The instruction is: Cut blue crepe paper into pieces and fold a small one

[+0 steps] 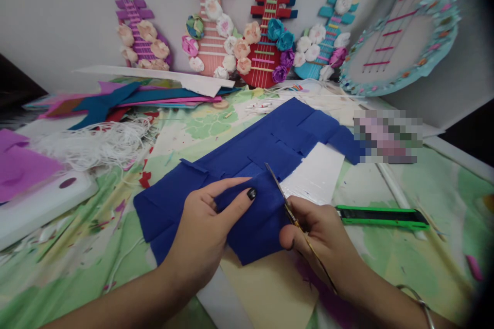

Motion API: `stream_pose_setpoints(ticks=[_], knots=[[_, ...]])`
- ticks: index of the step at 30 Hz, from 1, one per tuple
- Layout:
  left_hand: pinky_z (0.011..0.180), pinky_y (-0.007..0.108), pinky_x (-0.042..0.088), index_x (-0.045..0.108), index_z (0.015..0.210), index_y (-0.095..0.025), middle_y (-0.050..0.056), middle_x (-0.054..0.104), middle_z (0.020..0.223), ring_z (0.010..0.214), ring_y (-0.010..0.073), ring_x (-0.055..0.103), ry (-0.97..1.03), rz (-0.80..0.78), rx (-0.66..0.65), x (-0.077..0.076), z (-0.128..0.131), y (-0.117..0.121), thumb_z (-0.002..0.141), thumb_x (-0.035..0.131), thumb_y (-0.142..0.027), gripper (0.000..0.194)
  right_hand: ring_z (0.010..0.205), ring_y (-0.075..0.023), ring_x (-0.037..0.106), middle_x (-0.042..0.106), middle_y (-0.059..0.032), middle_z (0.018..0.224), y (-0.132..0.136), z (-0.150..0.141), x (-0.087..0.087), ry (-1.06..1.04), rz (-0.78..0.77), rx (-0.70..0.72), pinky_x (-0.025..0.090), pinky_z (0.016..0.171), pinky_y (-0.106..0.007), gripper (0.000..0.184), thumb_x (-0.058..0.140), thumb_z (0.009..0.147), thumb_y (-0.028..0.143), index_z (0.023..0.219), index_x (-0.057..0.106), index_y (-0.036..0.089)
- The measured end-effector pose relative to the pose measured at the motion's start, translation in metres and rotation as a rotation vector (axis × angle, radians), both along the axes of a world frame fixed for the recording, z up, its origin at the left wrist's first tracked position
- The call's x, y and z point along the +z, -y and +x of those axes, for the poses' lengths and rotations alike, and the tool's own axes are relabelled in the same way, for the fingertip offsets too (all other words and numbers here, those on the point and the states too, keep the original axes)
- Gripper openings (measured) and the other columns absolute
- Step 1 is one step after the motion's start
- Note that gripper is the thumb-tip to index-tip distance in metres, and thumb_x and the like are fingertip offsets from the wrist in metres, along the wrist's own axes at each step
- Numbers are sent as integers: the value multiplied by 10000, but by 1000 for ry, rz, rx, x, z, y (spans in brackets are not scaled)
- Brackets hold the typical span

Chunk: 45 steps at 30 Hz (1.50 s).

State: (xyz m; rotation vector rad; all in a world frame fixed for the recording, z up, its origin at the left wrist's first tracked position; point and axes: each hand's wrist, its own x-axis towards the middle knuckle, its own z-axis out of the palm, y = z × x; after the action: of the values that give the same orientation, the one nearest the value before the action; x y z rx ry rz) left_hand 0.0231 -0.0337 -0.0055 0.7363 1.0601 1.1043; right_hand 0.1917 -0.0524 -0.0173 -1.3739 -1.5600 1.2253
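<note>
My left hand [206, 223] pinches a folded piece of dark blue crepe-like paper [257, 229] between thumb and fingers. In my right hand [322, 239] is a pair of scissors [277, 181], with the blades pointing away along the right edge of that piece. Behind it, a larger creased blue sheet [231, 146] stretches diagonally over the table. A white glossy panel [318, 175] shows just beyond my right hand. Beneath the held piece, a cream sheet [270, 288] is partly covered.
Right of my right hand lies a green box cutter [386, 217]. A heap of white string [96, 146] and a white case-like object [50, 205] occupy the left. Several decorated toy guitars, including a red one [264, 56], lean against the wall.
</note>
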Motion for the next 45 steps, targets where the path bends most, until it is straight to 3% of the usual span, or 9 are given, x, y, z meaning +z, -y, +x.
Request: stream_pose_setpoints(ticks=[13, 19, 24, 28, 31, 38, 41, 45], knots=[[607, 220, 573, 726, 937, -171, 41, 733, 730, 635, 155, 691, -23, 22, 49, 2, 0, -3, 670, 793, -277, 295, 486, -88, 311, 398, 50, 487, -3, 2, -2, 18, 50, -44, 257, 438, -217, 519, 647, 685, 659, 558, 492, 180], [664, 288, 588, 705, 979, -156, 49, 736, 765, 711, 195, 702, 66, 45, 114, 4, -1, -13, 674, 783, -235, 325, 450, -69, 287, 380, 71, 518, -5, -1, 0, -54, -88, -85, 226, 407, -199, 217, 658, 747, 370, 763, 592, 164], [627, 240, 574, 710, 944, -128, 55, 731, 759, 654, 159, 686, 13, 110, 118, 17, -26, -37, 662, 757, -171, 290, 385, -59, 312, 382, 74, 466, -6, -3, 2, -39, -149, -162, 219, 357, -182, 159, 602, 746, 322, 707, 587, 168], [526, 217, 540, 721, 887, -127, 40, 714, 670, 541, 140, 648, -233, 83, 102, 25, -51, -58, 607, 752, -150, 283, 361, -57, 307, 371, 83, 430, -5, -2, 2, -61, -165, -217, 242, 343, -172, 180, 583, 751, 350, 743, 595, 170], [508, 250, 524, 724, 877, -155, 26, 706, 633, 527, 160, 636, -491, 109, 86, 19, -64, -71, 598, 728, -214, 285, 350, -59, 319, 378, 81, 417, -5, -2, 1, -61, -166, -218, 254, 338, -172, 206, 592, 748, 375, 754, 596, 169], [494, 238, 441, 746, 809, -151, 34, 706, 640, 533, 160, 598, -819, 199, 118, 6, -83, -87, 595, 693, -264, 248, 330, -60, 312, 373, 80, 392, -4, -3, -1, -106, -190, -257, 233, 324, -171, 287, 615, 736, 450, 764, 587, 167], [553, 283, 465, 748, 790, -159, 48, 714, 662, 583, 201, 625, -953, 236, 102, 6, -88, -90, 609, 673, -282, 232, 335, -57, 306, 380, 78, 396, -3, -3, -1, -133, -193, -270, 228, 326, -167, 326, 634, 723, 481, 781, 591, 164], [768, 350, 498, 736, 809, -165, 71, 734, 792, 787, 257, 672, -1145, 328, 132, 3, -93, -95, 636, 640, -229, 208, 326, -48, 294, 361, 83, 374, -3, -3, 1, -152, -129, -286, 212, 326, -161, 350, 637, 747, 511, 735, 586, 165]])
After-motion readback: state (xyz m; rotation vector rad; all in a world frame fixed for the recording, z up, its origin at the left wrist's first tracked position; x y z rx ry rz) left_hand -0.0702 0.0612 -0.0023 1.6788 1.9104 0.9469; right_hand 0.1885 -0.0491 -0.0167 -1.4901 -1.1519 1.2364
